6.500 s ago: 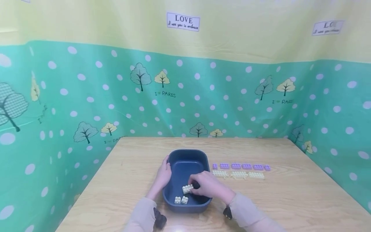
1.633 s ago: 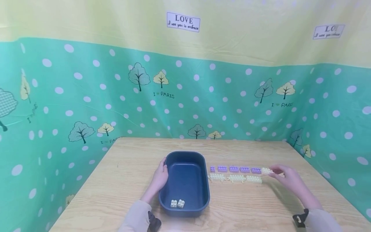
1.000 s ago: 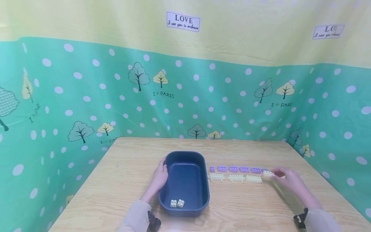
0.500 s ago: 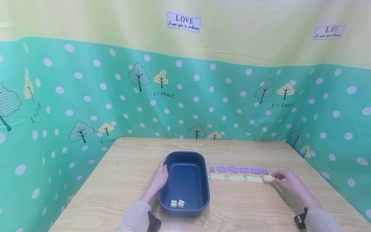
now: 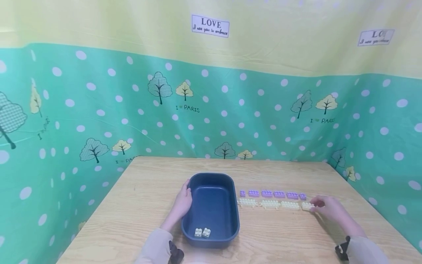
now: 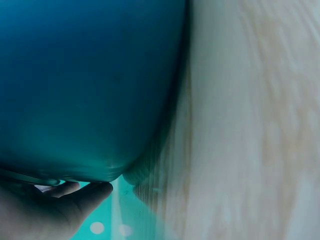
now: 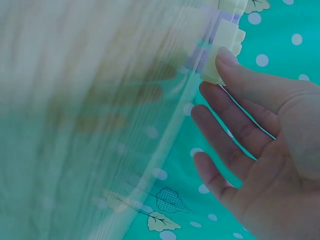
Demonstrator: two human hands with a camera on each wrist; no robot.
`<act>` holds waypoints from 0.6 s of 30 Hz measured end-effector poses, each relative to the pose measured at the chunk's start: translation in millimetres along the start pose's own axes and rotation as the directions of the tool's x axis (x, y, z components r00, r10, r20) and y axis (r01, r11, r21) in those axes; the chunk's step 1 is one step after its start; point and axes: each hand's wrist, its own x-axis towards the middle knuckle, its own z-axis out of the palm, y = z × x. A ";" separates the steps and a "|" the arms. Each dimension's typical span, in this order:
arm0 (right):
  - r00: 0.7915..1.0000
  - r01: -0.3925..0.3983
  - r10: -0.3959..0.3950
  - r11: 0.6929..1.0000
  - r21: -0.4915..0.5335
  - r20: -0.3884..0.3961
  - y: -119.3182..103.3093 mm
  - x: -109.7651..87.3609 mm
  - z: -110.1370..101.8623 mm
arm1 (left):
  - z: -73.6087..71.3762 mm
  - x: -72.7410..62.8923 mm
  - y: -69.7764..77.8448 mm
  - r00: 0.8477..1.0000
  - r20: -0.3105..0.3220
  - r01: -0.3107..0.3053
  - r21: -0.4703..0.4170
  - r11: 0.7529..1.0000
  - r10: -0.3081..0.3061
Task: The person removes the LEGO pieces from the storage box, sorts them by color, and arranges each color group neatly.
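In the head view, my right hand (image 5: 331,209) pinches a cream toy building brick (image 5: 307,206) at the right end of a cream row. The right wrist view shows the thumb (image 7: 228,57) and index finger at that brick, the other fingers spread loosely below. My left hand (image 5: 183,202) rests against the left side of a dark blue bin (image 5: 211,242). Its fingers (image 6: 92,195) lie fairly straight along the outer wall in the left wrist view. Two small cream bricks (image 5: 202,233) lie in the bin's near end.
A row of purple bricks (image 5: 279,194) lies right of the bin. Just in front runs a row of longer cream pieces (image 5: 270,204). Green and yellow patterned cloth (image 5: 224,121) surrounds the wooden table (image 5: 280,242) at the back and sides.
The right hand took the cream brick from the bin to the right end of the rows, then lowered it from beside the purple row to the cream row. The left hand stays at the bin.
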 end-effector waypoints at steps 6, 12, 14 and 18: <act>1.000 -0.013 0.012 1.000 0.028 0.022 1.0 2.3 1.0 | -0.1 -0.3 -1.1 1.000 0.001 0.001 -0.005 1.000 -0.001; 1.000 0.004 -0.004 1.000 0.023 0.017 2.8 4.5 2.6 | -0.1 0.0 -1.3 1.000 -0.002 -0.004 -0.002 1.000 0.004; 1.000 0.009 -0.009 1.000 0.017 0.013 4.0 5.2 3.7 | -0.3 -0.4 -0.8 1.000 -0.001 0.001 -0.006 1.000 -0.001; 1.000 0.021 -0.021 1.000 0.010 0.012 5.1 5.8 4.3 | -0.1 -0.9 -0.5 1.000 0.005 0.004 -0.013 1.000 -0.004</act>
